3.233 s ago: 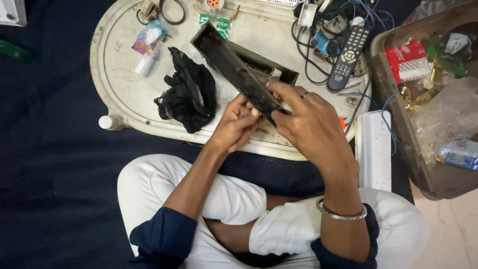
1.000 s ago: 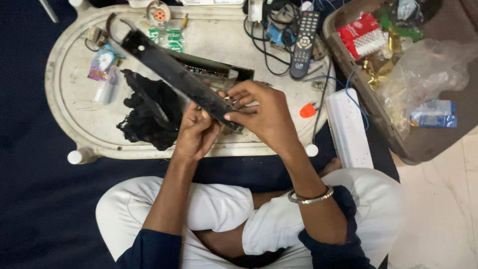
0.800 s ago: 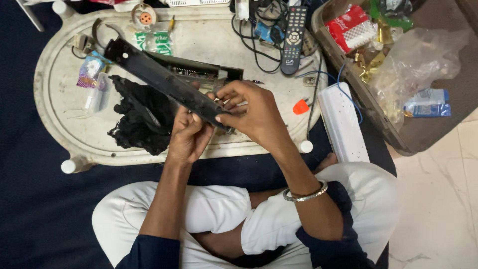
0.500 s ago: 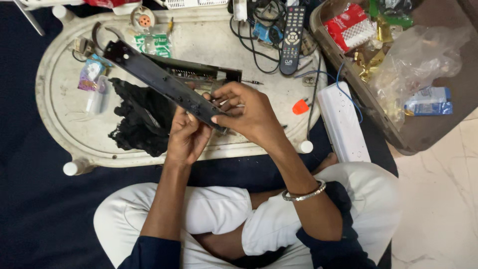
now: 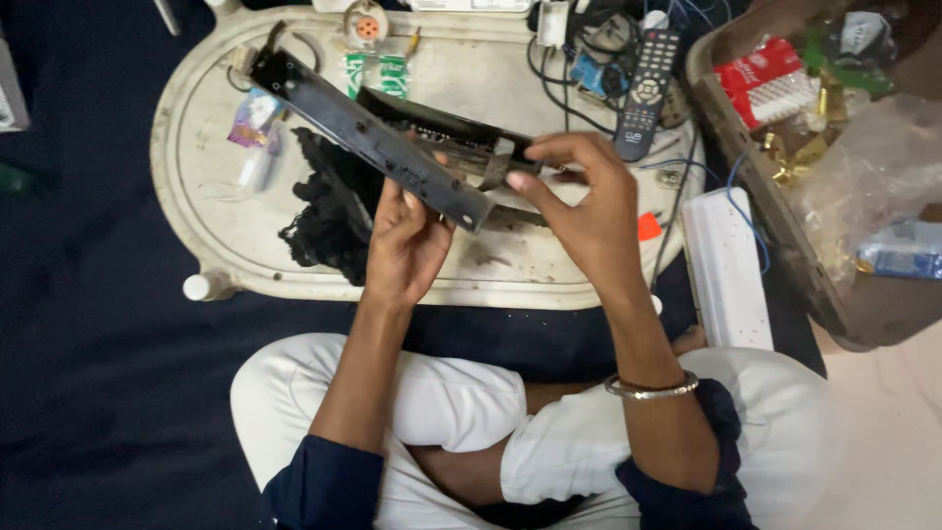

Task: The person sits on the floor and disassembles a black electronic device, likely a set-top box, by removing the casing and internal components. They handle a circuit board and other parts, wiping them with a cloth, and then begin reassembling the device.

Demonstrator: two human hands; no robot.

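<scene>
My left hand point(image 5: 404, 240) grips the near end of a long black flat panel point(image 5: 363, 137), which slants up and away to the left over a white oval tray table point(image 5: 510, 285). My right hand point(image 5: 579, 201) pinches the end of a second dark piece point(image 5: 446, 132), an open casing with parts inside, just to the right of the panel. The two pieces sit apart at the near end. I sit cross-legged behind the table in white trousers.
A black cloth point(image 5: 329, 206) lies on the table under the panel. A black remote point(image 5: 648, 88), tangled cables point(image 5: 589, 49) and small packets point(image 5: 378, 74) lie at the back. A white power strip point(image 5: 726, 265) and a brown box point(image 5: 775, 196) of clutter stand at right.
The two hands have drawn apart: the black panel has come away from the dark casing, my right hand shifting right with the casing's end. The camera view has shifted slightly.
</scene>
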